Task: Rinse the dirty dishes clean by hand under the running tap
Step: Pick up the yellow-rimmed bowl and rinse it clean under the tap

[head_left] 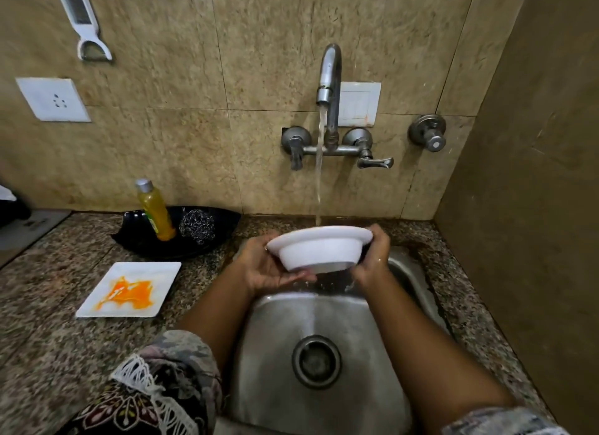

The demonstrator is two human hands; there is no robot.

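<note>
I hold a white bowl (pixel 319 249) over the steel sink (pixel 269 353), tilted so its underside faces me. My left hand (pixel 265 266) cups its base and left rim. My right hand (pixel 372 256) grips its right rim. Water runs from the wall tap (pixel 329 78) in a stream (pixel 319 175) that falls behind the bowl's far rim. The bowl's inside is hidden. A white square plate (pixel 94 308) smeared with orange sauce lies on the counter to the left of the sink.
A black tray (pixel 223 219) behind the plate holds a yellow soap bottle (pixel 155 211) and a steel scrubber (pixel 197 225). A peeler (pixel 81 16) hangs on the tiled wall. A side wall stands close on the right. The drain (pixel 316 361) sits mid-sink.
</note>
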